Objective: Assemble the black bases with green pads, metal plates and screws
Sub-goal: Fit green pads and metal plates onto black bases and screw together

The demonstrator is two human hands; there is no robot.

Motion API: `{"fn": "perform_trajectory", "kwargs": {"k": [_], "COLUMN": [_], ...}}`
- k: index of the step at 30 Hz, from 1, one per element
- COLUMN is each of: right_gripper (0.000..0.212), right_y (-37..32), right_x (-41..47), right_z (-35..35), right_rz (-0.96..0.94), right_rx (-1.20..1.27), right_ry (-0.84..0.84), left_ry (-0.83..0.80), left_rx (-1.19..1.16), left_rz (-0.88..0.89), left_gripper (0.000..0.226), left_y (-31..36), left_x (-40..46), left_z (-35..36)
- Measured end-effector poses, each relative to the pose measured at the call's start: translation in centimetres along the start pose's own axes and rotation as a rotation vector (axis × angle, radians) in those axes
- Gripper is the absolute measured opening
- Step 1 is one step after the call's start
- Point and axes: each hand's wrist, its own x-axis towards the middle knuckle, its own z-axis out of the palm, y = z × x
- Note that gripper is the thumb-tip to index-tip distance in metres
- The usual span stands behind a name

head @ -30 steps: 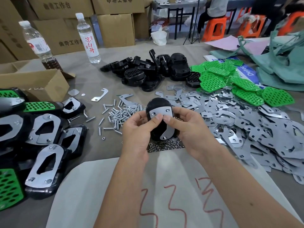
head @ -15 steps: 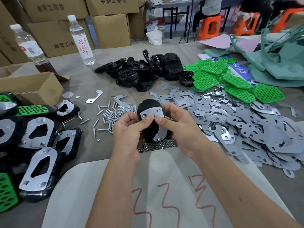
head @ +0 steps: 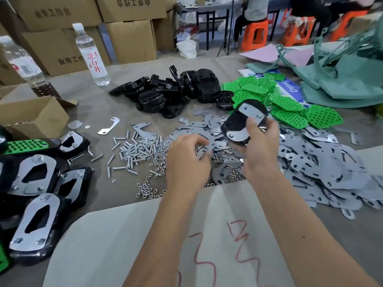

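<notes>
Black oval plastic base [head: 238, 123] with its curved metal plate [head: 251, 113] now sits gripped in the right hand [head: 260, 141] alone; the left hand [head: 187, 156] has let go, fingers curled over loose nuts [head: 220, 157] and steel screws [head: 137, 150], likely fetching fasteners.

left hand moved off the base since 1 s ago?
Yes. The left hand let go of the black base and now hovers lower-left over the nuts, nearer the screw pile.
</notes>
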Motion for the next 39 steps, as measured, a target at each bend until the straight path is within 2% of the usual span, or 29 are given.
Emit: {"fn": "perform_trajectory", "kwargs": {"k": [2, 4, 6, 9, 13, 15, 19, 22, 25, 27, 29, 33, 39], "right_gripper": [0.013, 0.013, 0.015, 0.022, 0.014, 0.016, 0.014, 0.015, 0.015, 0.014, 0.015, 0.014, 0.019], "right_y": [-0.4, -0.7, -0.8, -0.8, -0.6, -0.8, -0.8, -0.1, 0.6, 1.0, 1.4, 2.2, 2.2], "right_x": [0.9, 1.6, 2.1, 2.3, 2.5, 2.3, 1.6, 0.7, -0.4, -1.1, -2.0, -3.7, -4.1], "right_z": [-0.9, -1.6, -2.1, -2.1, -2.2, -2.1, -1.5, -0.5, 0.2, 0.6, 0.9, 1.8, 2.1], "right_rz": [-0.059, -0.083, -0.085, -0.094, -0.056, -0.042, 0.015, 0.035, 0.027, 0.029, 0.018, -0.018, -0.058], "right_rx": [-0.027, -0.032, 0.010, -0.010, 0.029, 0.008, -0.033, -0.146, -0.258, -0.280, -0.318, -0.388, -0.405], "right_ry": [0.118, 0.215, 0.272, 0.307, 0.303, 0.286, 0.113, -0.051, -0.214, -0.313, -0.403, -0.550, -0.594], "left_ry": [-0.087, -0.141, -0.199, -0.228, -0.158, -0.117, 0.046, 0.153, 0.100, 0.063, 0.062, 0.044, 0.130], "left_rx": [0.205, 0.387, 0.495, 0.436, 0.217, 0.069, -0.117, -0.364, -0.665, -0.787, -0.769, -0.779, -0.743], "left_rz": [0.028, -0.014, -0.048, -0.090, -0.096, -0.090, -0.131, -0.308, -0.494, -0.513, -0.475, -0.437, -0.393], "left_gripper": [0.031, 0.055, 0.067, 0.061, 0.032, 0.024, 0.029, 0.023, 0.028, 0.035, 0.037, 0.019, 0.021], "left_y": [1.6, 2.8, 3.6, 3.6, 3.0, 2.7, 2.3, 0.9, -0.9, -2.0, -2.8, -3.4, -3.4], "left_x": [1.1, 2.3, 3.3, 4.1, 3.9, 3.5, 2.6, 2.2, 1.6, 0.8, 0.1, -0.9, -0.6], "left_z": [2.1, 4.1, 5.8, 7.1, 6.8, 6.2, 3.8, 1.3, -1.6, -3.2, -4.3, -5.2, -4.4]}}
